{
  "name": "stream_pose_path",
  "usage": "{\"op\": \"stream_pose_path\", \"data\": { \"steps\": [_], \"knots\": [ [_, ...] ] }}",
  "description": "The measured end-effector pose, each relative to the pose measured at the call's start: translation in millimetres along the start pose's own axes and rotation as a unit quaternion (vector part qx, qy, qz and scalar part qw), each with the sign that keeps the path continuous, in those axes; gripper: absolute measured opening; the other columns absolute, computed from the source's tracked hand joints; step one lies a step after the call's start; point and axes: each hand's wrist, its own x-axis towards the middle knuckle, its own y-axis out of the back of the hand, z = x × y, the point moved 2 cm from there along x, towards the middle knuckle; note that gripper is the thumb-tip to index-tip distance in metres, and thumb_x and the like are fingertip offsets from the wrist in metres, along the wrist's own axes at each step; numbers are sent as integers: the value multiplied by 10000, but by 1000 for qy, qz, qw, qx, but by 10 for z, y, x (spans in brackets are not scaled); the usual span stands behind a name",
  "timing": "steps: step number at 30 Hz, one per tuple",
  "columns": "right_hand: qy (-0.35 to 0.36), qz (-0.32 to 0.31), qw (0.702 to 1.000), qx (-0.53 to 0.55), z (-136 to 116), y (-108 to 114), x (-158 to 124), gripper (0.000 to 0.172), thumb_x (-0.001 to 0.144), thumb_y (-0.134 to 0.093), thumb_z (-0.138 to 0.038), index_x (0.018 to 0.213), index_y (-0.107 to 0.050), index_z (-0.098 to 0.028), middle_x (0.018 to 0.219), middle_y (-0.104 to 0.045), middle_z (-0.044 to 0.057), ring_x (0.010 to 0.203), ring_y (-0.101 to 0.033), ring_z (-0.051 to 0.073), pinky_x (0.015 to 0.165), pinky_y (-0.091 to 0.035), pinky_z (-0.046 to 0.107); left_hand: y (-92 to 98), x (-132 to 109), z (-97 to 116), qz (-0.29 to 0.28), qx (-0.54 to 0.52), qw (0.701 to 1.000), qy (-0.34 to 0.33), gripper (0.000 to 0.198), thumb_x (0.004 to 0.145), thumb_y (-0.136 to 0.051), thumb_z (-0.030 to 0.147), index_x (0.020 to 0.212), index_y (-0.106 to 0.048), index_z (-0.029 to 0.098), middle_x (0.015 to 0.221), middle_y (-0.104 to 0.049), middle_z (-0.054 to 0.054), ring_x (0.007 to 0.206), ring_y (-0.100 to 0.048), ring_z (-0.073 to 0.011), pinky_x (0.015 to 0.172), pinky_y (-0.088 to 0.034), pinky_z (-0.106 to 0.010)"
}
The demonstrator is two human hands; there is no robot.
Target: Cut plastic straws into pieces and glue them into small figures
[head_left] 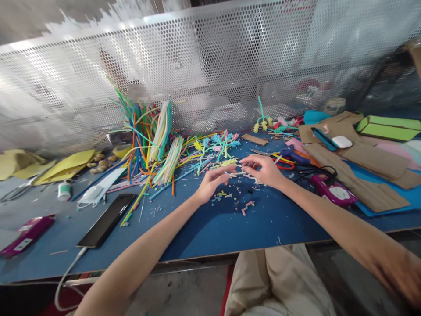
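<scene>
blue tabletop (pixel 204 239) cluttered, perforated metal screen (pixel 237 57) behind; hands (pixel 213 181) close together, pinching thin pale strip (pixel 238 165)

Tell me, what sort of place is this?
Probably a craft workbench, perhaps in a small workshop: bundles of thin, multicoloured, bendable-looking stems, a turquoise-stemmed, yellow-tipped flower-like piece and flat brown cardboard pieces sit around a blue tabletop.

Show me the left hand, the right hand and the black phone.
Left hand (pixel 212 181): head view, on the back of the hand.
Right hand (pixel 266 171): head view, on the back of the hand.
Black phone (pixel 107 220): head view, on the middle of its dark screen.
</scene>
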Motion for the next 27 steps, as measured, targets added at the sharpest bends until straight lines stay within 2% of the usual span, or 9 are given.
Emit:
{"op": "stream_pose_path", "data": {
  "steps": [2, 5, 9, 17, 21, 23, 24, 26, 27],
  "knots": [
    [27, 7, 999, -25, -37, 4, -2, 281, 914, -669, -442, 1088, -741, -234, 1024, -729, 68, 743, -622, 161, 661, -510, 321, -13, -14, -12, -42, -57, 997, 21, 425, 958, -583, 427, 1318, -691, 229, 1191, -720, -114, 689, -576, -137, 692, -519, -332],
    [47, 1, 998, -44, -68, -3, -7, 248, 922, -664, -438, 1045, -745, -239, 995, -733, 62, 743, -621, 162, 660, -501, 324, -18, -32, -18, -61, -80, 994, 33, 456, 940, -582, 425, 1343, -680, 234, 1221, -705, -122, 701, -566, -144, 695, -506, -344],
    [48, -11, 997, -54, -73, -3, -7, 229, 939, -639, -445, 949, -742, -241, 929, -732, 50, 741, -613, 169, 660, -482, 330, -26, -36, -12, -62, -72, 995, 23, 499, 935, -544, 427, 1367, -663, 208, 1219, -704, -145, 704, -553, -150, 689, -489, -352],
    [51, -16, 997, -61, -101, -9, -21, 195, 933, -624, -403, 885, -689, -226, 856, -684, 40, 696, -567, 153, 640, -465, 323, -19, -38, -23, -78, -77, 994, 24, 505, 928, -571, 465, 1363, -667, 227, 1230, -700, -134, 707, -560, -156, 710, -503, -368],
    [6, -19, 1000, -9, -155, 69, -15, 261, 932, -603, -440, 888, -684, -196, 818, -700, 46, 642, -586, 138, 586, -465, 294, 7, -15, -67, -38, -60, 997, 23, 469, 923, -622, 489, 1310, -698, 237, 1167, -718, -120, 674, -552, -136, 668, -500, -338],
    [-56, -78, 995, 34, -183, 188, -7, 318, 944, -579, -489, 966, -681, -190, 800, -721, 42, 505, -534, 101, 490, -417, 271, 37, 16, -128, 15, -58, 998, 21, 403, 904, -671, 483, 1201, -745, 221, 1040, -734, -100, 620, -516, -110, 612, -474, -304],
    [-90, -134, 986, 41, -197, 264, -5, 337, 940, -583, -509, 1012, -679, -194, 800, -733, 35, 432, -486, 79, 444, -379, 264, 58, 34, -166, 46, -57, 997, 22, 374, 891, -695, 487, 1124, -765, 202, 941, -732, -86, 587, -489, -98, 579, -451, -287],
    [-141, -262, 955, -11, -213, 448, -12, 339, 915, -622, -532, 979, -705, -210, 801, -751, 27, 383, -461, 68, 417, -340, 266, 113, 65, -236, 106, -39, 993, 15, 345, 876, -718, 502, 980, -770, 177, 801, -698, -54, 547, -451, -83, 530, -402, -261],
    [-148, -277, 948, -50, -212, 567, -7, 347, 903, -635, -547, 939, -724, -213, 774, -749, 23, 388, -466, 70, 426, -334, 269, 145, 77, -259, 124, -24, 992, 12, 343, 883, -711, 511, 974, -761, 184, 770, -683, -36, 536, -442, -79, 515, -381, -252]
  ]
}}
